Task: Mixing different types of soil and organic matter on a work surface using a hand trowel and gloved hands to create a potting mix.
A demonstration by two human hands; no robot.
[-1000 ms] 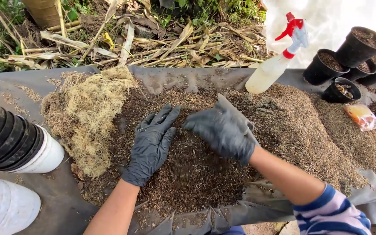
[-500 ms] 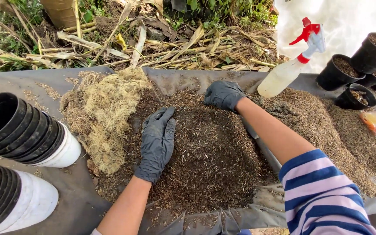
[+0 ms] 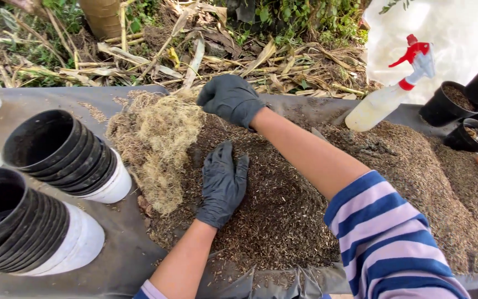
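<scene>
Both my hands wear dark grey gloves. My left hand lies flat, fingers apart, on a mound of dark brown husk-like mix spread on a grey sheet. My right hand reaches across to the far top of the mound, fingers curled down at the edge of a pale straw-coloured clump of fibre. Whether it grips any fibre is hidden. My right sleeve is striped blue and lilac.
Two lying stacks of black-lined white pots rest at the left. A spray bottle with a red trigger lies at the back right, near black pots holding mix. Dry stalks and leaves cover the ground beyond the sheet.
My right hand has moved from the mound's centre to its far left top, next to the fibre. My left hand has stayed flat on the mix. The view has shifted right.
</scene>
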